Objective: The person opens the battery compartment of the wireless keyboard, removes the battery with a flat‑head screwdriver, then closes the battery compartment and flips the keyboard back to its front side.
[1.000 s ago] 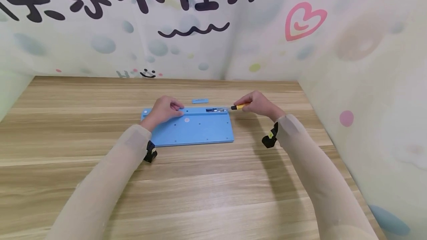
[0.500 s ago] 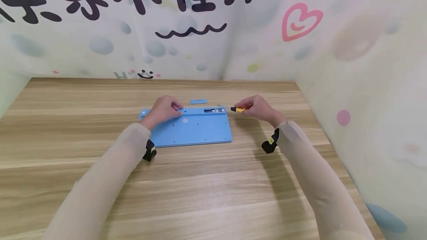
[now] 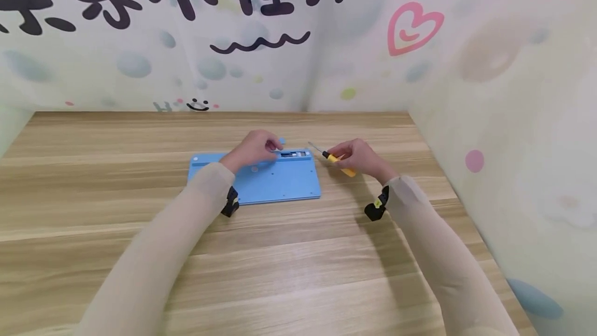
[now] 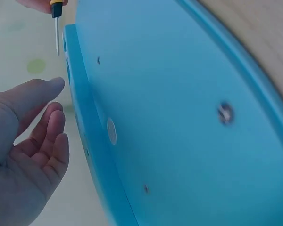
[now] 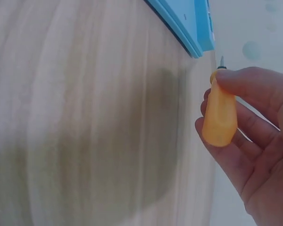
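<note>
1. Right now the right hand (image 3: 356, 157) holds a small screwdriver (image 3: 337, 161) with a yellow handle, just right of the blue keyboard (image 3: 275, 183); fingers and thumb curl round the handle, metal tip pointing up-left toward the keyboard's far right corner, not touching it.
2. Right wrist view: the yellow handle (image 5: 219, 115) sits between thumb and curled fingers, with the keyboard's corner (image 5: 193, 28) just beyond the tip.
3. The left hand (image 3: 254, 148) rests at the keyboard's far edge, fingertips next to the open battery compartment (image 3: 294, 154); fingers are loosely bent and hold nothing.
4. Left wrist view: fingers (image 4: 37, 136) are relaxed and nearly straight, beside the keyboard's edge (image 4: 92, 141), with the screwdriver shaft (image 4: 57, 33) visible past them.
5. The keyboard lies upside down, flat on the wooden table (image 3: 298, 274), mid-table, screw holes showing on its back.
6. A small blue piece (image 3: 282, 140) peeks out behind the left hand, mostly hidden.
7. Black wrist mounts (image 3: 377, 205) sit on both sleeved forearms.
8. A patterned wall (image 3: 420, 30) with a pink heart stands behind.
</note>
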Demonstrator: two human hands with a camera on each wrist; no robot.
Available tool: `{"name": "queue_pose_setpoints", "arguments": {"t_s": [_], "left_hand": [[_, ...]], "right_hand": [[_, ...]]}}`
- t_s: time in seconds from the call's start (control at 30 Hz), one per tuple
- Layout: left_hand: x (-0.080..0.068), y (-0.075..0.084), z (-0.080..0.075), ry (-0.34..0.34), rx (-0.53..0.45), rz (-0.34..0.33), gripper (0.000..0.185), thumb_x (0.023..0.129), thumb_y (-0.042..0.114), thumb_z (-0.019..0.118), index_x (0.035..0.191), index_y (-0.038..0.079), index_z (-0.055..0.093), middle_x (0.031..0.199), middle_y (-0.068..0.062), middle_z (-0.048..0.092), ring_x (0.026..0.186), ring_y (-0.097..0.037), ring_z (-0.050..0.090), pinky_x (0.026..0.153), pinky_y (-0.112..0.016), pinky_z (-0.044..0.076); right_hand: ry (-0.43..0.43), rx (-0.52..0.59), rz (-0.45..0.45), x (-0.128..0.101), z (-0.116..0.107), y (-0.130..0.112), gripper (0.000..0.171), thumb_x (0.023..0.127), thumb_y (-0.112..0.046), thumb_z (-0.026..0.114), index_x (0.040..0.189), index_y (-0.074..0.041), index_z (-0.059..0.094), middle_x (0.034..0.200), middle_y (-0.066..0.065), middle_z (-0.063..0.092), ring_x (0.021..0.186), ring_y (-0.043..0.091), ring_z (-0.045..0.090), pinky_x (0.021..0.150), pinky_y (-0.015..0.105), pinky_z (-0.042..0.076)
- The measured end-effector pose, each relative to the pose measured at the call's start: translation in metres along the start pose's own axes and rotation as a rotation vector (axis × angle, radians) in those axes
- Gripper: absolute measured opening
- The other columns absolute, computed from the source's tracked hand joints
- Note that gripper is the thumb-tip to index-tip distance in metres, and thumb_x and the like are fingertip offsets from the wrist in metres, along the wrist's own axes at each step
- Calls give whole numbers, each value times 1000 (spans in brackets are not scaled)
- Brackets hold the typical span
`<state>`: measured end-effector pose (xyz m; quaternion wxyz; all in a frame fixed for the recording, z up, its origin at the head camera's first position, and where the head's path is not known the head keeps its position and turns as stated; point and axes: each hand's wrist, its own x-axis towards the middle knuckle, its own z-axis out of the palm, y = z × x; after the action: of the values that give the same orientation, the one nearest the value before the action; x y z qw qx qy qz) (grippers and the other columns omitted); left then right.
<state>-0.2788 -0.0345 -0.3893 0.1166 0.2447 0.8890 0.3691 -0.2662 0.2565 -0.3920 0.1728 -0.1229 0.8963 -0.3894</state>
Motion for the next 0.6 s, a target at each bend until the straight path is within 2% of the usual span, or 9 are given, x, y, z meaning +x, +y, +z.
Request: {"name": "queue_pose_setpoints", "arguments": {"t_s": [0.27,0.6], "left_hand": [[19,8,12,-102,11,50,23,85,2,65,108,2,67,110,-11,62,107,-27,52,94,-38,41],[30,9,15,-165,71,54,21,86,1,64,106,6,68,111,-9,61,107,-26,51,94,-38,41]], "right_hand": [[59,-4,60,-4,7,2,37,79,-4,71,115,0,64,106,17,65,95,26,62,73,29,52],[94,2,128,-11,16,5,37,82,-8,70,117,-1,63,106,16,65,89,23,63,70,29,52]]}}
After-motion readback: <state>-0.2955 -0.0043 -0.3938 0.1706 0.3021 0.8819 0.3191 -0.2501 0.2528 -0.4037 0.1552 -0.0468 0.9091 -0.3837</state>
